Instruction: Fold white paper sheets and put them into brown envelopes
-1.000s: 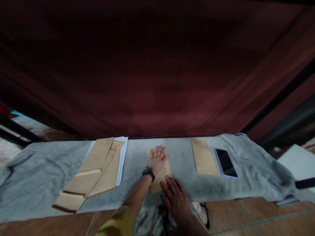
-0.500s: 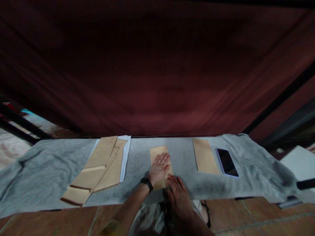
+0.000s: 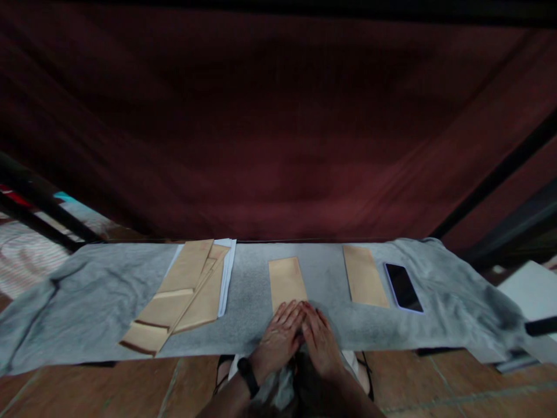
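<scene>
A brown paper envelope (image 3: 287, 281) lies flat in front of me on the grey cloth (image 3: 250, 290). My left hand (image 3: 281, 331), with a dark band on its wrist, rests palm down over the envelope's near end, fingers stretched out. Beside it, my right hand (image 3: 319, 337) lies flat too, its fingertips at the near right corner of the envelope. The two hands touch or nearly touch at the fingers and thumbs. Both hide the envelope's near edge. Neither hand grips anything.
Several brown envelopes (image 3: 183, 302) lie fanned out at the left over white paper sheets (image 3: 227, 278). Another brown envelope (image 3: 365, 276) lies to the right, next to a phone (image 3: 404, 287) with a purple case. A dark red cloth (image 3: 278, 174) hangs behind the covered surface.
My left hand has slid from the middle of the envelope toward me, down to its near end. My right hand has shifted slightly and now lies alongside the left.
</scene>
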The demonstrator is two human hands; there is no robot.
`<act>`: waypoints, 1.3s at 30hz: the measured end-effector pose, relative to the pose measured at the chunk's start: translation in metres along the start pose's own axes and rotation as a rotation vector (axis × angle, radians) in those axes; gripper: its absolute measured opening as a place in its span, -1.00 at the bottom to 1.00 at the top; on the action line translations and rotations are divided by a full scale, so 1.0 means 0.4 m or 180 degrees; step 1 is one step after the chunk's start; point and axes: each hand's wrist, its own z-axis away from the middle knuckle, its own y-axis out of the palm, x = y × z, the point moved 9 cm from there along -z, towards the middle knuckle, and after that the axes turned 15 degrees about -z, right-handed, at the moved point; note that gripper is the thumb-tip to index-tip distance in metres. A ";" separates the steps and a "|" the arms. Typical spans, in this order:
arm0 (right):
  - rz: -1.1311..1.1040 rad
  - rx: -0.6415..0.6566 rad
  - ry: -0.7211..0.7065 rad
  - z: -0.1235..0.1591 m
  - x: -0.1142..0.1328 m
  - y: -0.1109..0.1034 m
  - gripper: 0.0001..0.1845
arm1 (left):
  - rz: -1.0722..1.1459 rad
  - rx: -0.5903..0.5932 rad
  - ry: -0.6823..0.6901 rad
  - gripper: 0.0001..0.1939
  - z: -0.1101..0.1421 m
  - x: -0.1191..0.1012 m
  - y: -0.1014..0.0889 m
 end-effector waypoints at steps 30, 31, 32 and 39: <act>0.0303 0.0734 -0.0339 -0.206 -0.008 0.122 -0.54 | -0.0279 -0.0114 0.0185 -0.39 0.075 -0.004 -0.004; 0.0411 0.0784 -0.0329 -0.216 -0.018 0.130 -0.53 | -0.0272 -0.0139 0.0197 -0.34 0.082 -0.005 -0.001; 0.0498 0.0817 -0.0298 -0.227 -0.030 0.136 -0.52 | -0.0282 -0.0163 0.0198 -0.30 0.087 -0.005 0.002; 0.0783 0.0804 0.0308 -0.330 -0.127 0.158 -0.44 | -0.0425 -0.0111 0.0186 -0.30 0.085 -0.012 0.017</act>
